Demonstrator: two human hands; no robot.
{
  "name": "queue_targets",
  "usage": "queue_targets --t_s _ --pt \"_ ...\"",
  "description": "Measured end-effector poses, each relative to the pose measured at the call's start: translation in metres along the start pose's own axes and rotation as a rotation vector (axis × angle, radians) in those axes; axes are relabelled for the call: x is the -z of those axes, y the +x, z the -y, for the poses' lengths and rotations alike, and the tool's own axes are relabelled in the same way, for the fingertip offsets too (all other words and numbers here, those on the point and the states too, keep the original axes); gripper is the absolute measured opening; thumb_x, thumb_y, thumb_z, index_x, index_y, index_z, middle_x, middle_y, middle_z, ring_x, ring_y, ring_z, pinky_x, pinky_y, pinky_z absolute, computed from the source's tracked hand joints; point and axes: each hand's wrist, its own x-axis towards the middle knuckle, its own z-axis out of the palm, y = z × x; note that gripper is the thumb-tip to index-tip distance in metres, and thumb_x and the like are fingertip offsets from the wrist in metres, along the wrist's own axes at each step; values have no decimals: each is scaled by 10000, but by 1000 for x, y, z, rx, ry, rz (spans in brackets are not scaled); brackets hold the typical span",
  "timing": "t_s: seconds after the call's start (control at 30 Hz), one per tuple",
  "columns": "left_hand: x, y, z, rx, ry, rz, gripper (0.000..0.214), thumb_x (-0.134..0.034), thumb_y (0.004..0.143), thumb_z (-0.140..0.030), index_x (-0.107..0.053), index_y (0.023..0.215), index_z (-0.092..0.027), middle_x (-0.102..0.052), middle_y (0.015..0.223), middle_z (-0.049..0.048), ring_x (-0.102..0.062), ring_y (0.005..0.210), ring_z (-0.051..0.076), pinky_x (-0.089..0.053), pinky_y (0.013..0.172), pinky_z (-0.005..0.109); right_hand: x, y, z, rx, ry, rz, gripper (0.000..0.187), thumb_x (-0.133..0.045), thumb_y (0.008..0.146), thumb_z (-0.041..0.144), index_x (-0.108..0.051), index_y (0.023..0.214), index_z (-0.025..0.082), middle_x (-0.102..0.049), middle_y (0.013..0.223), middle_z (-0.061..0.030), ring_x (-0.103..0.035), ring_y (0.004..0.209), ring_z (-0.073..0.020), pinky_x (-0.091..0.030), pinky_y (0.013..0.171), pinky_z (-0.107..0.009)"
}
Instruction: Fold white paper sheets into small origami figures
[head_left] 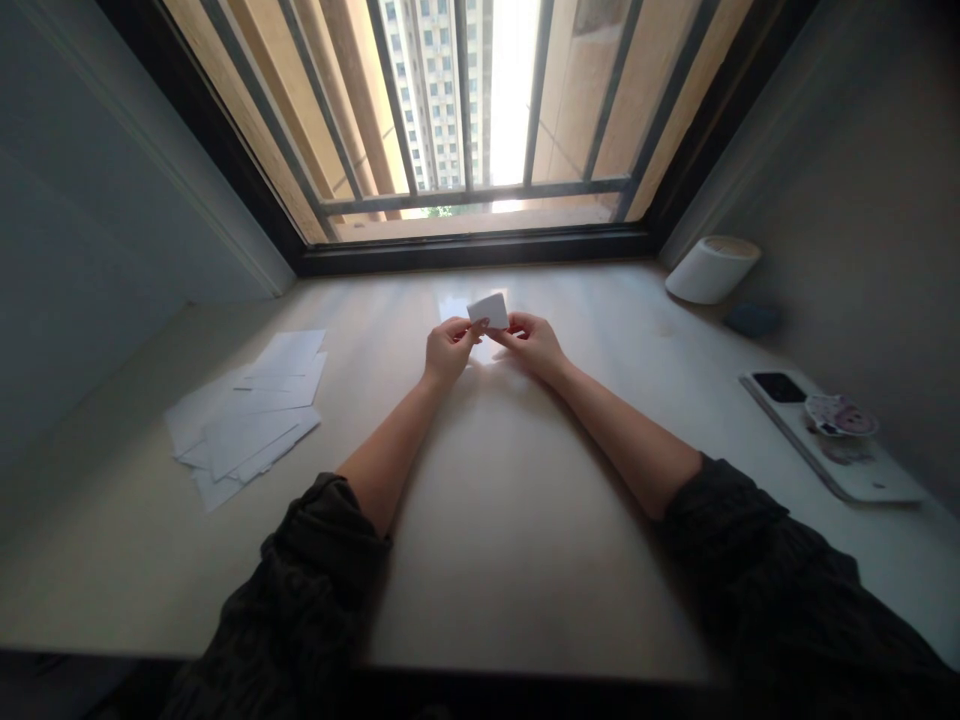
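Note:
A small piece of folded white paper (489,309) is held up between my two hands, just above the pale surface (525,520). My left hand (450,347) pinches its lower left part, with the thumb on the near face. At the lower right edge my right hand (531,342) grips it between thumb and fingers. Some fingertips are hidden behind the paper. To the left lies a loose, overlapping pile of white paper sheets (255,410), apart from both hands.
A phone (832,440) with a cartoon grip on its back lies at the right. Behind it are a white cylindrical object (712,270) and a dark rounded item (752,319), blurred. A barred window (480,255) with a black frame borders the far edge.

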Motion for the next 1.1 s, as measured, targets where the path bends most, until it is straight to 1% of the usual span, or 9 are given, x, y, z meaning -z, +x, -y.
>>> queue_targets --t_s 0.1,0.2,0.33,0.53,0.7,0.8,0.9,1.0,1.1 --pt "1 1 4 23 -34 36 484 -619 742 -650 -701 691 -176 -618 678 35 -568 659 144 -430 643 259 1 0 -2 -12 -13 -2 432 -711 657 624 -642 676 198 -632 691 -7 -528 632 -134 -433 528 -249" --pt "1 1 6 17 -39 43 478 -618 749 -639 -693 689 -170 -621 680 36 -565 664 143 -433 650 259 1 0 -3 -12 -31 -9 435 -707 664 619 -644 661 189 -619 655 -4 -522 615 -130 -398 521 -246" --pt "0 1 5 -6 -10 36 464 -603 774 -621 -676 678 -173 -623 699 41 -575 661 143 -441 652 263 0 1 -2 8 -51 -51 443 -702 677 608 -647 624 172 -603 610 0 -488 575 -113 -354 531 -250" --pt "-1 1 4 46 -13 -1 474 -604 753 -640 -672 681 -176 -614 674 38 -561 646 146 -432 633 266 2 0 3 -66 63 -9 469 -724 626 635 -711 669 168 -682 653 -37 -562 612 -148 -395 566 -268" --pt "0 3 7 73 -57 -26 471 -620 747 -628 -664 646 -169 -595 621 27 -542 616 136 -421 615 265 6 2 2 -117 151 71 501 -698 636 667 -745 755 182 -739 789 -74 -602 670 -170 -393 537 -265" --pt "-1 2 6 78 -83 -33 451 -642 739 -610 -681 655 -168 -603 635 25 -542 620 133 -416 610 265 7 3 1 -84 175 103 514 -675 648 694 -735 742 192 -737 782 -70 -631 733 -187 -456 647 -293" --pt "-1 2 4 74 -71 -49 432 -645 745 -594 -701 662 -174 -602 654 23 -544 648 136 -413 614 264 5 4 1 -65 159 93 540 -639 659 729 -713 725 198 -721 741 -55 -636 732 -186 -479 747 -325" --pt "-1 2 3 71 -41 -83 418 -634 759 -580 -712 666 -180 -600 690 24 -541 680 138 -408 610 259 4 3 2 -76 131 63 524 -629 686 714 -701 749 199 -700 706 -40 -631 698 -173 -484 718 -315" --pt "0 1 2 80 -41 -90 414 -627 766 -580 -719 684 -184 -588 713 23 -522 684 135 -390 593 256 3 2 1 -64 169 73 448 -713 665 636 -693 765 200 -694 706 -32 -646 709 -175 -489 674 -295"
